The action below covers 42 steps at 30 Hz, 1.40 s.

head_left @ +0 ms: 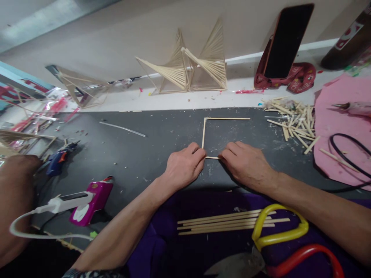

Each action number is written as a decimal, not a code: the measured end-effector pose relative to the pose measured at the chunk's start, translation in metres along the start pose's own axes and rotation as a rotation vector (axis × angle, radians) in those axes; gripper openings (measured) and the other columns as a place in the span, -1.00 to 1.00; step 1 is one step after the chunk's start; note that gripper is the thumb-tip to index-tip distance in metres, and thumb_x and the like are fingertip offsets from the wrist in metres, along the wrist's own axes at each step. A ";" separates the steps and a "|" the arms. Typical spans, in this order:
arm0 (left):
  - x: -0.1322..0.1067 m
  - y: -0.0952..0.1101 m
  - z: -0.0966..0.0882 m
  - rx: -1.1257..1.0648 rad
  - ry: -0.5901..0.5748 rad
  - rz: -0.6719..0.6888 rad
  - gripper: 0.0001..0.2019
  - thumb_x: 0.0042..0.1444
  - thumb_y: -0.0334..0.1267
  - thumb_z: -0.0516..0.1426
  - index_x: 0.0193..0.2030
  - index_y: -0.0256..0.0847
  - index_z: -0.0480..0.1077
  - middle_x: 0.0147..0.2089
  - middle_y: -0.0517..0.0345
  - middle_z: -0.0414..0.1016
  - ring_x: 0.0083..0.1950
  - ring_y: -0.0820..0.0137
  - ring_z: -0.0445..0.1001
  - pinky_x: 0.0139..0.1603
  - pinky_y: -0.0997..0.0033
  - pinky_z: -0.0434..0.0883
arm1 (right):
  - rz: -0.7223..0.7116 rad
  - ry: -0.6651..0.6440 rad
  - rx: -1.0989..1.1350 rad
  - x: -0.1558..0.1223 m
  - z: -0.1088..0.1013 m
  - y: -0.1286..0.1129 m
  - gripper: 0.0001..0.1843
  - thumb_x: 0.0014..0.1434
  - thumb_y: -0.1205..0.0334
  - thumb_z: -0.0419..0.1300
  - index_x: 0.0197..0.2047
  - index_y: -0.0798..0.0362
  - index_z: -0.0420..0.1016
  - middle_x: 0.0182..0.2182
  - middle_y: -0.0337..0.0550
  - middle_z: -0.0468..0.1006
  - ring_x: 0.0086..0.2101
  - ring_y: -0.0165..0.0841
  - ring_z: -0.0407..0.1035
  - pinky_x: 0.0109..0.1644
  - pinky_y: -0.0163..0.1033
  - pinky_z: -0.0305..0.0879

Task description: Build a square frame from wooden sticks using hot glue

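Note:
A thin wooden stick frame (204, 131) lies on the dark mat (130, 154), with a top stick, a left stick and a short bottom stick (213, 157). My left hand (185, 166) is closed in a pinch at the frame's lower left corner. My right hand (249, 164) is closed too, fingertips pressed on the right end of the bottom stick. Both hands rest on the mat, a finger's width apart.
Several long sticks (228, 222) lie on my purple lap beside scissors with yellow and red handles (278, 235). A heap of cut sticks (295, 119) sits right, near pink foam (344, 127) and a black cable. Glue guns (62, 156) lie left. Stick models (188, 65) and a propped phone (286, 38) stand behind.

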<state>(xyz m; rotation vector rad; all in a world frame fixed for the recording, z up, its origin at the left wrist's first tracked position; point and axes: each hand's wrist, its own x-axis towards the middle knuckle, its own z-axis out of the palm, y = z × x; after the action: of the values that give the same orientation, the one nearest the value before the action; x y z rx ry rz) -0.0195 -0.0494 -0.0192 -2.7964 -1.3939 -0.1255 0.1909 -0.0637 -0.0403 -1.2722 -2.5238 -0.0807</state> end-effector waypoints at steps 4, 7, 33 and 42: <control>-0.002 -0.002 0.001 -0.095 0.030 0.001 -0.76 0.25 -0.21 -0.07 -0.16 -0.17 0.39 -0.18 0.13 0.42 -0.22 0.42 0.44 -0.37 0.47 0.32 | -0.006 0.002 -0.004 -0.001 0.001 0.000 -0.85 0.21 0.34 0.03 -0.33 0.06 0.42 -0.41 -0.16 0.36 -0.34 -0.31 0.15 -0.29 -0.22 -0.03; -0.003 -0.005 0.001 -0.199 0.062 0.001 -0.79 0.21 -0.22 -0.02 -0.15 -0.18 0.40 -0.17 0.12 0.44 -0.19 0.43 0.44 -0.28 0.48 0.36 | -0.005 -0.001 0.001 -0.001 0.001 0.000 -0.85 0.22 0.34 0.04 -0.33 0.06 0.43 -0.41 -0.16 0.36 -0.34 -0.31 0.16 -0.29 -0.22 -0.04; -0.014 -0.020 -0.006 -0.420 0.146 -0.363 -0.65 0.13 -0.08 0.09 -0.58 -0.26 0.27 -0.63 0.33 0.20 -0.56 0.59 0.16 -0.51 0.57 0.12 | -0.005 -0.011 0.039 0.000 0.003 0.002 -0.82 0.23 0.32 0.03 -0.30 0.07 0.45 -0.40 -0.14 0.39 -0.34 -0.31 0.15 -0.30 -0.22 -0.05; -0.023 -0.015 -0.005 -0.308 0.219 -0.123 -0.82 0.19 -0.23 0.06 -0.27 -0.19 0.49 -0.25 0.14 0.52 -0.22 0.47 0.46 -0.21 0.52 0.36 | -0.014 -0.007 0.010 -0.001 0.003 0.001 -0.83 0.23 0.31 0.03 -0.32 0.06 0.43 -0.41 -0.15 0.37 -0.34 -0.31 0.15 -0.30 -0.22 -0.05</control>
<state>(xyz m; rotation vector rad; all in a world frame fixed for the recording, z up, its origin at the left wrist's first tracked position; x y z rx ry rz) -0.0462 -0.0589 -0.0160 -2.8099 -1.6092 -0.6811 0.1915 -0.0630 -0.0439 -1.2534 -2.5357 -0.0663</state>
